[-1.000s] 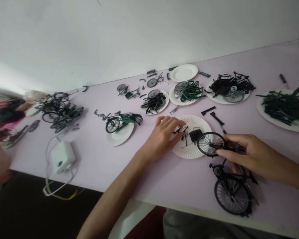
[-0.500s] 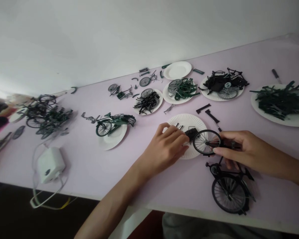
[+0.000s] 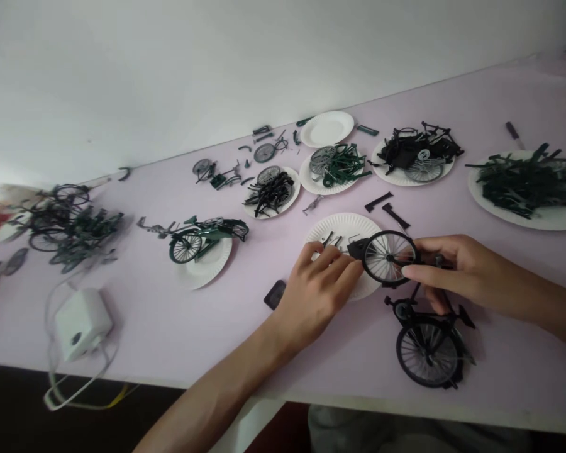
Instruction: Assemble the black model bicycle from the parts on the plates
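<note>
The right hand (image 3: 462, 270) holds a black toy bicycle (image 3: 424, 319), one wheel (image 3: 389, 258) just left of the grip. The left hand (image 3: 323, 277) curls over a plate (image 3: 344, 221); whether it holds anything, I cannot tell.

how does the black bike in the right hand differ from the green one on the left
The black bike is gripped by the right hand; no hand touches the green bike. The black bike extends toward the table's front edge, while the green bike lies roughly left to right, partly across a white plate. Both have two dark-rimmed spoked wheels.
</note>
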Action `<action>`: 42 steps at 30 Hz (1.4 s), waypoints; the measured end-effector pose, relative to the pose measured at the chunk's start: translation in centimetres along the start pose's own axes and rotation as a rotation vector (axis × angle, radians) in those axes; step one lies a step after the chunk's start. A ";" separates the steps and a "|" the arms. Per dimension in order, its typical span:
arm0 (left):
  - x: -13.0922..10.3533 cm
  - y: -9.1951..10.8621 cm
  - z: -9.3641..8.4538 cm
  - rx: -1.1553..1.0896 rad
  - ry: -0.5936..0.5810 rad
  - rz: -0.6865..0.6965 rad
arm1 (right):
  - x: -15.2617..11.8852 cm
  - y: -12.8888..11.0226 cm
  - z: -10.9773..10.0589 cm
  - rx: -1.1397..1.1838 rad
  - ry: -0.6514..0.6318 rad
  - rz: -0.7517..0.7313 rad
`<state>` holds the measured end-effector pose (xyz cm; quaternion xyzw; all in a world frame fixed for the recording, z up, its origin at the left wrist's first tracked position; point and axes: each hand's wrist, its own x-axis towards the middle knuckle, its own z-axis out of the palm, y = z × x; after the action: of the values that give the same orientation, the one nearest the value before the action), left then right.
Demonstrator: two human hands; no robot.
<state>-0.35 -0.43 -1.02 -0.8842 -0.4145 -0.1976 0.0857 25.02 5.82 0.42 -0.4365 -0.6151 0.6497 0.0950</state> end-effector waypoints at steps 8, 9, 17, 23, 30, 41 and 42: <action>0.1 -0.1 0.3 -0.126 -0.005 -0.027 | 0.2 0.0 0.0 0.032 0.000 -0.015; 0.1 -0.2 0.3 -0.181 0.022 -0.049 | 0.2 0.0 0.0 0.038 -0.002 -0.017; 0.0 -0.7 -0.3 -0.457 0.171 -0.215 | 0.1 -0.4 0.0 0.059 0.001 -0.013; 0.0 -0.8 -0.1 -0.401 0.133 -0.202 | 0.0 -0.6 0.1 0.065 -0.004 -0.018; 0.0 -1.1 -0.1 -0.478 0.099 -0.233 | -0.1 -0.5 0.3 0.080 -0.024 -0.046; 0.0 -0.7 -0.6 -0.836 -0.028 -0.559 | -0.1 0.1 0.6 0.131 -0.025 -0.102; 0.0 -0.6 -0.7 -0.938 -0.056 -0.629 | -0.1 0.0 0.7 0.120 -0.024 -0.103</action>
<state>-1.01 -0.25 -0.41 -0.6665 -0.5278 -0.3530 -0.3907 24.65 5.22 0.35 -0.3903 -0.5978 0.6846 0.1469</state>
